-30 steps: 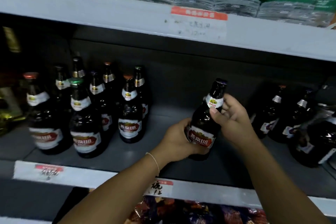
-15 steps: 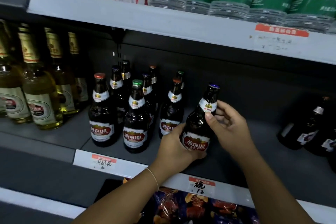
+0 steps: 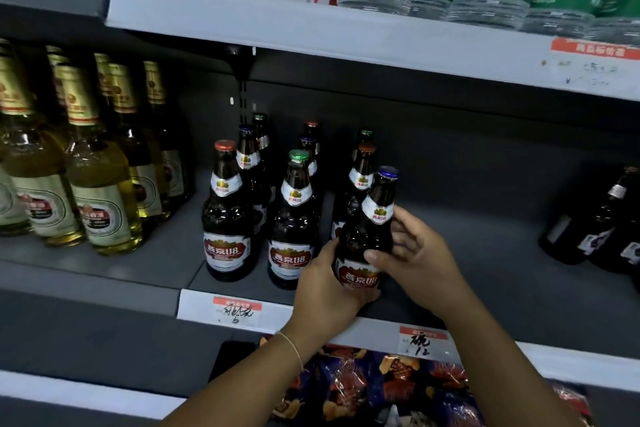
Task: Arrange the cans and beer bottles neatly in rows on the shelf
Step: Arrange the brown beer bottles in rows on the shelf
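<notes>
A dark brown beer bottle with a blue cap (image 3: 370,229) and a red-and-white label stands tilted at the front of the grey shelf (image 3: 502,274). My left hand (image 3: 325,284) grips its lower body from the left. My right hand (image 3: 415,253) holds its shoulder from the right, thumb across the glass. Just left of it stand several matching dark bottles in rows, the front ones with a red cap (image 3: 227,215) and a green cap (image 3: 294,222). One more with a red cap (image 3: 360,180) is right behind the held bottle.
Pale yellow bottles (image 3: 100,184) with gold necks crowd the shelf's left end. Dark bottles (image 3: 599,225) lie or lean at the far right. The upper shelf (image 3: 311,31) carries green-labelled water bottles and red packs. Snack bags (image 3: 374,388) sit below.
The held bottle has moved left along the shelf, close against the group of matching bottles. Both hands stayed on it, and my view swung left.
</notes>
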A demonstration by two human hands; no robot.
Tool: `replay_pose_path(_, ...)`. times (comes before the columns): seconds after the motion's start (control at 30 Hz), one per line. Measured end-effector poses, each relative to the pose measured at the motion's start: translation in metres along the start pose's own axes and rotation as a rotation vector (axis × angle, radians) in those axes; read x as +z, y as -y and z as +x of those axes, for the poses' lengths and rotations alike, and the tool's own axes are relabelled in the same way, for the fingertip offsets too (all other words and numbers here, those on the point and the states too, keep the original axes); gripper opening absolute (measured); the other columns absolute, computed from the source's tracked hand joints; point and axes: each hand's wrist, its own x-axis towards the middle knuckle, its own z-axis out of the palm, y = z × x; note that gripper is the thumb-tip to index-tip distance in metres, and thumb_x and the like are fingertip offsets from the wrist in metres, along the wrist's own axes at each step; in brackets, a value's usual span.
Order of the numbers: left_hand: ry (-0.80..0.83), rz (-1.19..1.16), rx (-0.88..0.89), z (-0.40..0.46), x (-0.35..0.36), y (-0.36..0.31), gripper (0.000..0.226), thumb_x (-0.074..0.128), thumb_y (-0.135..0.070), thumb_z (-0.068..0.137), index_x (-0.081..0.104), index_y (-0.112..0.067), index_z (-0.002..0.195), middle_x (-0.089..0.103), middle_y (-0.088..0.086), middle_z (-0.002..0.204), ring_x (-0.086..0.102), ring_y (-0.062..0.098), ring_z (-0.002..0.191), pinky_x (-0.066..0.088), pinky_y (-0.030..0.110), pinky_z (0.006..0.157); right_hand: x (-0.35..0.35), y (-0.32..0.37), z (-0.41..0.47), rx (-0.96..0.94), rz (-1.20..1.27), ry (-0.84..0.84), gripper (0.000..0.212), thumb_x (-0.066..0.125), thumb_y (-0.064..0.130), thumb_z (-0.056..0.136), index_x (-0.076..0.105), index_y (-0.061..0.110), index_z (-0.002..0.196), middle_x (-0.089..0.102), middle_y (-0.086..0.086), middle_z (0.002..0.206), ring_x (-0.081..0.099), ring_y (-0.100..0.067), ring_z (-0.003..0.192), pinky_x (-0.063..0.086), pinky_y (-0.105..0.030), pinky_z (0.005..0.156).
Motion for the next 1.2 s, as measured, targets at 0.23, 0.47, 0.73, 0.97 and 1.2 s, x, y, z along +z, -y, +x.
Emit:
replay_pose_path(0.23, 0.014, -0.004, 0.043, 0.003, -0.005, 0.005, 0.067, 0.091, -0.024, 0.059, 0.053, -0.035, 0.114, 0.065, -0.025, 0.095, 0.059, -0.016, 0.090, 0.042, 0.001, 0.072, 0.015, -0.004, 0.000, -0.008, -0.019, -0.071, 0.073, 0.079, 0.001, 0.077, 0.050, 0.029, 0.138, 0.065, 0.008, 0.127, 0.062, -0.003, 0.116, 0.051, -0.027, 0.100)
replay_pose_path(0.47, 0.114, 0.102, 0.085, 0.004, -0.013, 0.019, 0.064, 0.086, -0.023, 0.066, 0.055, -0.020, 0.122, 0.064, -0.020, 0.101, 0.056, -0.013, 0.092, 0.037, -0.002, 0.078, 0.020, -0.025, -0.014, 0.042, 0.059, -0.100, 0.064, 0.075, 0.004, 0.082, 0.050, 0.025, 0.137, 0.066, 0.008, 0.126, 0.060, -0.004, 0.119, 0.050, -0.022, 0.099)
replay_pose_path(0.73, 0.099, 0.139, 0.137, 0.002, -0.019, 0.026, 0.052, 0.077, -0.011, 0.077, 0.058, -0.014, 0.125, 0.059, -0.016, 0.109, 0.042, -0.017, 0.103, 0.028, -0.008, 0.083, 0.033, -0.051, -0.020, 0.114, 0.094, -0.080, 0.050, 0.067, -0.003, 0.086, 0.055, 0.018, 0.130, 0.072, 0.008, 0.115, 0.066, -0.007, 0.110, 0.053, -0.019, 0.090)
replay_pose_path(0.97, 0.078, 0.194, 0.193, 0.001, -0.017, 0.028, 0.055, 0.074, -0.013, 0.079, 0.054, -0.014, 0.130, 0.060, -0.010, 0.116, 0.039, -0.015, 0.104, 0.024, -0.008, 0.088, 0.037, -0.059, -0.021, 0.129, 0.102, -0.121, 0.054, 0.068, 0.000, 0.086, 0.052, 0.018, 0.135, 0.069, 0.011, 0.120, 0.064, -0.004, 0.113, 0.052, -0.017, 0.089)
replay_pose_path(1.2, 0.038, 0.253, 0.219, 0.002, -0.015, 0.030, 0.058, 0.075, -0.015, 0.077, 0.053, -0.012, 0.131, 0.065, 0.000, 0.116, 0.043, -0.007, 0.103, 0.021, -0.009, 0.088, 0.038, -0.058, -0.020, 0.134, 0.095, -0.104, 0.053, 0.065, 0.001, 0.088, 0.050, 0.021, 0.135, 0.069, 0.016, 0.117, 0.064, 0.000, 0.111, 0.051, -0.014, 0.088)
